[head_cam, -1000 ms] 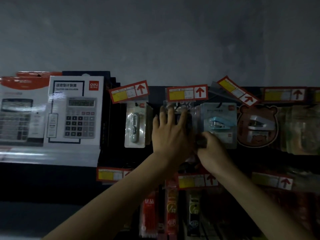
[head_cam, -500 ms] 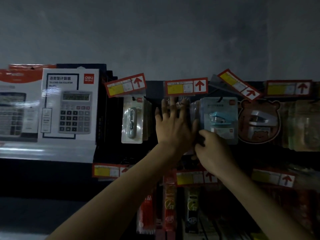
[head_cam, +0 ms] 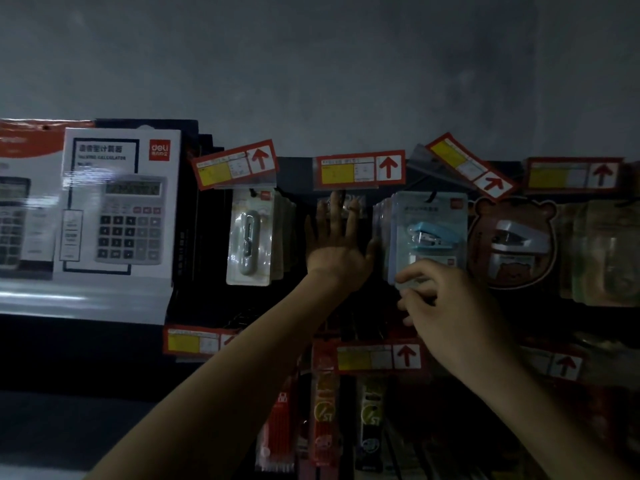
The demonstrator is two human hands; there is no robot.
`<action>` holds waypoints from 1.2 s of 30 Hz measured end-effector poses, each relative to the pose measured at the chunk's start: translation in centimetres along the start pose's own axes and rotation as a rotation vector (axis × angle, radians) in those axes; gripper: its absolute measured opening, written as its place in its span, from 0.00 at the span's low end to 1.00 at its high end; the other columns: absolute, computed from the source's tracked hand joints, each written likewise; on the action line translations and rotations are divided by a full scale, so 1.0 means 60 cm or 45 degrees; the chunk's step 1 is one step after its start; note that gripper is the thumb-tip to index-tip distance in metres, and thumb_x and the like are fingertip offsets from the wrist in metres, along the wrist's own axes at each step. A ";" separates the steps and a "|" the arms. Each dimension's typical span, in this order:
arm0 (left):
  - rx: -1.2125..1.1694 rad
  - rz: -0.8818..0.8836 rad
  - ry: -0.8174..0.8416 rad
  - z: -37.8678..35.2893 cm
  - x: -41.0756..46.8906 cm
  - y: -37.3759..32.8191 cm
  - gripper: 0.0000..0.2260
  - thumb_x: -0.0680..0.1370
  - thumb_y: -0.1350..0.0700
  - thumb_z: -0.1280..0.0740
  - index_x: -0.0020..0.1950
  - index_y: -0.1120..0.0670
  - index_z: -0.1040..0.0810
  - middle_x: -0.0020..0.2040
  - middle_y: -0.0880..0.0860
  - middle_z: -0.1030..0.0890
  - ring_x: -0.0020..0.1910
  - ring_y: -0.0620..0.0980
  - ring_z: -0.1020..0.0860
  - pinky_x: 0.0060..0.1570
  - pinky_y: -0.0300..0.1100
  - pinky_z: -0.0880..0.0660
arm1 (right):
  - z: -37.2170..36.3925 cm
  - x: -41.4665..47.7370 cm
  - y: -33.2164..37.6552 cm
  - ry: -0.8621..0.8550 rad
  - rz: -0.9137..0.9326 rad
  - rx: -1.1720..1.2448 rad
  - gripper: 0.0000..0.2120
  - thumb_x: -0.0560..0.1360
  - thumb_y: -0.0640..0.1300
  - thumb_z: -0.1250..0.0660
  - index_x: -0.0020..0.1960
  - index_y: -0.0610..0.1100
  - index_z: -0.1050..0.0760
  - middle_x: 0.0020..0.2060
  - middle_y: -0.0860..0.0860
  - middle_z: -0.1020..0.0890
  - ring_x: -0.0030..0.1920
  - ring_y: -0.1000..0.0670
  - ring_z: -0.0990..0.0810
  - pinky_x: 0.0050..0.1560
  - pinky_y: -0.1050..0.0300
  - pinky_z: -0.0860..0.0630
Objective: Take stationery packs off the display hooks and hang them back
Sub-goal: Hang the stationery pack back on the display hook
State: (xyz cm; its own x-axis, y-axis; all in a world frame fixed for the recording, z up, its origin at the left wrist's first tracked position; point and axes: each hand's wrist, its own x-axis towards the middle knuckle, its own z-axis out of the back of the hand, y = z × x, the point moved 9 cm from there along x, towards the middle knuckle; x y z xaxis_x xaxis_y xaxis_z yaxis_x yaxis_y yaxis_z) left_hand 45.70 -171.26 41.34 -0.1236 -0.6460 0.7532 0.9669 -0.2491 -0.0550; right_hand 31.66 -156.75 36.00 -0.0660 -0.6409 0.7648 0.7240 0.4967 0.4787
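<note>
Left hand: the left hand (head_cam: 337, 251) lies flat with fingers straight and spread, pressed on a dark pack (head_cam: 360, 199) that hangs under the middle price tag (head_cam: 358, 169); the fingertips reach the tag's lower edge.
Right hand: the right hand (head_cam: 446, 306) has its fingers curled, thumb and forefinger pinched on what seems, in the dim light, to be the lower-left corner of the blue stapler pack (head_cam: 431, 216).
Blue stapler pack: it hangs upright at the front of a stack on its hook, below the tilted price tag (head_cam: 469, 166).
Left edge: a dark strip of bare rack separates the little finger from the grey clip pack (head_cam: 250, 237).
Middle gap: the left thumb lies just beside the left edge of the stapler stack, leaving very little room.
Right edge: the bear-shaped stapler pack (head_cam: 512, 240) sits just beside the blue pack's right side.
Below: a dark band of open rack runs between the upper row and the lower price tag (head_cam: 379, 356).
Far left: the calculator box (head_cam: 117, 206) stands well apart from both hands.
</note>
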 end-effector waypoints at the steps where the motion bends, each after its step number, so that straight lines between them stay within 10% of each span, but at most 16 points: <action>1: -0.006 0.000 0.004 -0.006 0.007 0.002 0.35 0.84 0.33 0.54 0.83 0.47 0.67 0.81 0.55 0.72 0.79 0.57 0.73 0.79 0.63 0.64 | 0.002 0.000 -0.002 -0.001 0.001 0.007 0.07 0.82 0.45 0.33 0.56 0.56 0.21 0.44 0.57 0.15 0.37 0.57 0.16 0.40 0.51 0.17; 36: 0.024 0.169 0.204 -0.088 0.094 0.026 0.36 0.83 0.34 0.46 0.85 0.46 0.59 0.85 0.53 0.62 0.83 0.62 0.61 0.79 0.64 0.55 | -0.015 0.014 -0.036 0.101 0.036 -0.066 0.05 0.78 0.49 0.28 0.49 0.59 0.20 0.35 0.61 0.16 0.36 0.61 0.17 0.40 0.53 0.19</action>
State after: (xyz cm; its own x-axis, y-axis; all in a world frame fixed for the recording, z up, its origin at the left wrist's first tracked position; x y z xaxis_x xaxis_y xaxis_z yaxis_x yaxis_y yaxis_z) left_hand 45.32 -179.13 42.04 -0.0270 -0.7793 0.6260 0.9808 -0.1416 -0.1339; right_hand 30.63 -158.87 35.23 0.0079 -0.6724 0.7401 0.7593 0.4857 0.4331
